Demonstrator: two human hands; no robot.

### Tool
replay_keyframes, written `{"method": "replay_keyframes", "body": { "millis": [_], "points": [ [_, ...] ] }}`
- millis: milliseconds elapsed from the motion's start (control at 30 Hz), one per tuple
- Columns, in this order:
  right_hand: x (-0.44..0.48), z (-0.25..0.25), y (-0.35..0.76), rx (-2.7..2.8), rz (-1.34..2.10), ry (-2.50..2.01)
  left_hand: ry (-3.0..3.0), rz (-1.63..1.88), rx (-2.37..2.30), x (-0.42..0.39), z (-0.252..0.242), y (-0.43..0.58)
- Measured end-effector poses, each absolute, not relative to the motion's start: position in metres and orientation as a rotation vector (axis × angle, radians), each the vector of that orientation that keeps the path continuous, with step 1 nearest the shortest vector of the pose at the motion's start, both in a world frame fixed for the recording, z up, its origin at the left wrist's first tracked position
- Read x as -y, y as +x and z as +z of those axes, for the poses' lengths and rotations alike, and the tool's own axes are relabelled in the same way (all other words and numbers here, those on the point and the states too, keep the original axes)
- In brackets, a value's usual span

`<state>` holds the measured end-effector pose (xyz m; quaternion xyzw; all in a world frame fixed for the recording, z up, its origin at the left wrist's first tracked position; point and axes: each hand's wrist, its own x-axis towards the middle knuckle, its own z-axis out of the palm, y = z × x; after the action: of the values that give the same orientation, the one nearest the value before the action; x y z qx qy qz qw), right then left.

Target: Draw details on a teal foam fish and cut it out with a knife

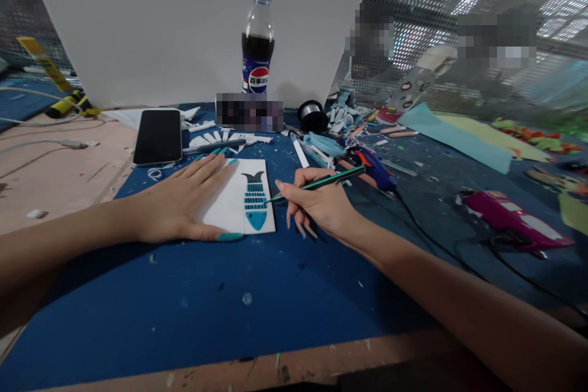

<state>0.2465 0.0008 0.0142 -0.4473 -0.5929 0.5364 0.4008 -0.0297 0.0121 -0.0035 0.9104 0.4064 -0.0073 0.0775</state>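
Note:
My left hand (pixel 184 199) lies flat with its fingers spread on a white card (pixel 223 202), covering most of the card's left side. Along the card's right edge runs a fish-bone figure (pixel 255 202), with a dark tail at the top, teal-and-black ribs and a teal head at the bottom. My right hand (pixel 321 202) grips slim green-and-black tweezers (pixel 328 180) between thumb and fingers. Their pointed tip rests at or just over the ribs on the right; whether it touches them is too small to tell.
Behind the card are a phone (pixel 158 136), a grey pen (pixel 214 147), white paper scraps, a cola bottle (pixel 258 43) and a wire spool (pixel 313 116). On the right lie a blue glue gun (pixel 374 168) with a cord and a magenta device (pixel 514 220).

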Motion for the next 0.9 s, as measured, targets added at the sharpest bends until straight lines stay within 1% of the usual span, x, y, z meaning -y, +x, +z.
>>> {"method": "replay_keyframes", "body": {
  "millis": [100, 267, 567, 900],
  "points": [
    [-0.001, 0.014, 0.247, 1.507, 1.353, -1.140, 2.727, -0.030, -1.216, -0.012, -0.005, -0.030],
    [-0.001, 0.014, 0.248, 1.522, 1.340, -1.136, 2.773, 0.050, -1.207, -0.014, -0.012, -0.033],
    [-0.003, 0.012, 0.249, 1.528, 1.330, -1.126, 2.751, -0.016, -1.218, -0.013, -0.008, -0.031],
    [-0.002, 0.012, 0.249, 1.528, 1.328, -1.133, 2.806, 0.090, -1.192, -0.014, -0.016, -0.034]
  ]
}}
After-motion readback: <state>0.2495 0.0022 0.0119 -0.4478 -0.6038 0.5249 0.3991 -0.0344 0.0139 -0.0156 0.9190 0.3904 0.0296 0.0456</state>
